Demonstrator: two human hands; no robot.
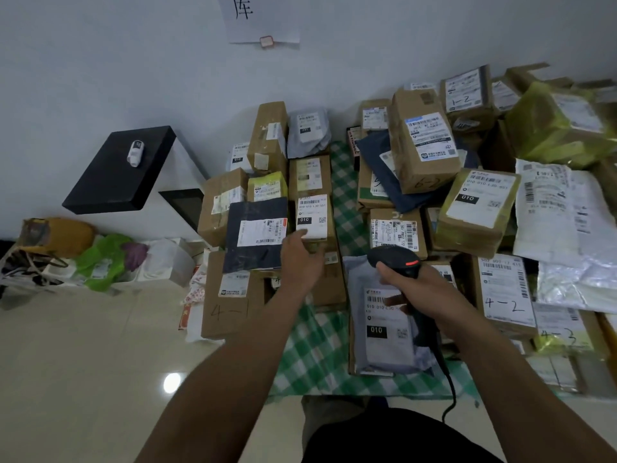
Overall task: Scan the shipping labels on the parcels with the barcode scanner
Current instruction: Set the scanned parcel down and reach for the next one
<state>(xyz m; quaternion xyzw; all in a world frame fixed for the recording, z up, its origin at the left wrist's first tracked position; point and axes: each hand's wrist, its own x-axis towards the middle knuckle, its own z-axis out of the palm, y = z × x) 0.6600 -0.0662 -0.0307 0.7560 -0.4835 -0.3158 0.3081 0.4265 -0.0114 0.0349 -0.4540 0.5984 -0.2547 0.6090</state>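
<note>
On the left part of the green checked cloth (pixel 310 355) stood a pile of parcels, and among them lay a dark bag (pixel 255 233) with a white label. Just beside it, toward the middle of the cloth, was a small box (pixel 312 217) whose label showed "010". The left hand (pixel 300 259) was on the near end of this box. Its thumb lay on the lower edge of the label and the other fingers were bent over the box, so it seemed to hold it.

Over the middle of the cloth, the right hand (pixel 410 282) was closed firmly round the handle of the scanner (pixel 395 259). A red light showed on the scanner's head, and its cable (pixel 449 389) hung down toward the near edge of the cloth. A grey bag (pixel 384 325) lay under it with its label facing up.

I think the small box was the next one to be scanned. To do it well, the thumb should stay away from the barcode at the far end of the label. The box should be turned a little toward the scanner, and the beam kept only on this label, because the label of the dark bag was very near and could be read by mistake. On the right part of the cloth, many more parcels waited.
</note>
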